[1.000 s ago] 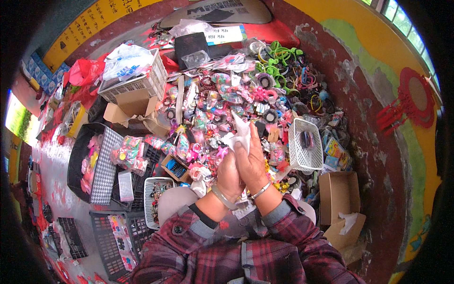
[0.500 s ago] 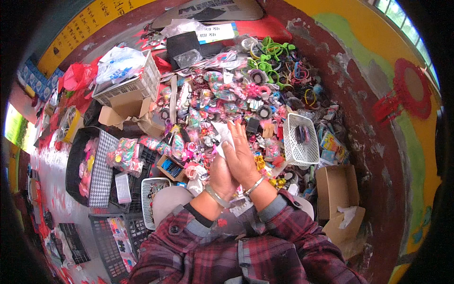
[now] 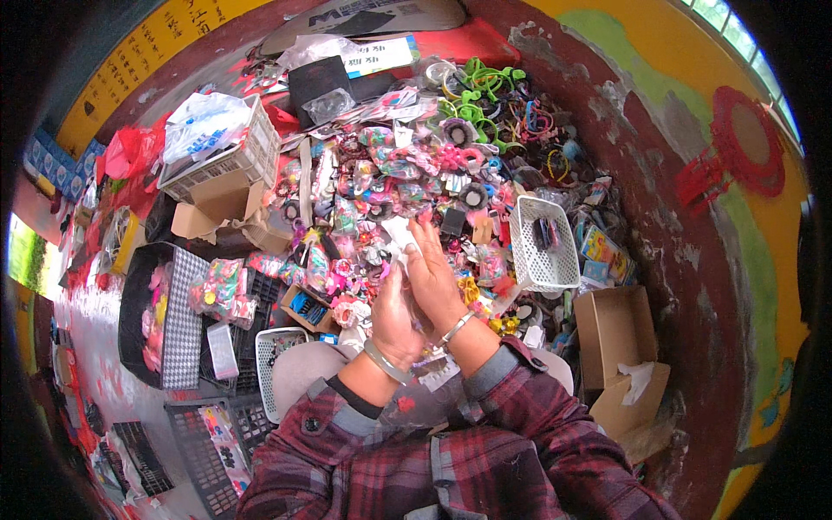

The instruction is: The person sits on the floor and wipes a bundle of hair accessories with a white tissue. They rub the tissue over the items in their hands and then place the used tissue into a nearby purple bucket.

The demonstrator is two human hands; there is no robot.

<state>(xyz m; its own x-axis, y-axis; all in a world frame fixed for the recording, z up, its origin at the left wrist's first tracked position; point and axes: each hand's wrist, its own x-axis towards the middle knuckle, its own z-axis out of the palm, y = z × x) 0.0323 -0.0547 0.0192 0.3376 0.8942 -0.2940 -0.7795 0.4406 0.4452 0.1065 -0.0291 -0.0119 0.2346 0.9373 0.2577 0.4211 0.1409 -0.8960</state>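
In front of my body, my left hand [image 3: 396, 322] and my right hand [image 3: 436, 284] face each other, palms close together. A crumpled white piece that looks like tissue or thin paper [image 3: 399, 232] sticks out past the fingers and is held between the two hands. The right fingers lie long and straight; the left fingers are mostly hidden behind them. Below and around the hands spreads a heap of small colourful hair accessories [image 3: 407, 165], many in clear plastic bags.
A white perforated basket [image 3: 568, 279] stands to the right, above an open cardboard box [image 3: 604, 334]. Green headbands [image 3: 472, 113] lie at the far right. At left are a crate [image 3: 264, 139], a torn carton [image 3: 192, 227], a houndstooth-patterned box [image 3: 184, 321] and another white basket [image 3: 265, 381].
The hands have drawn slightly apart at the heels, with the left palm now more visible. The white piece still shows beyond the fingers. The whole view has shifted a little.
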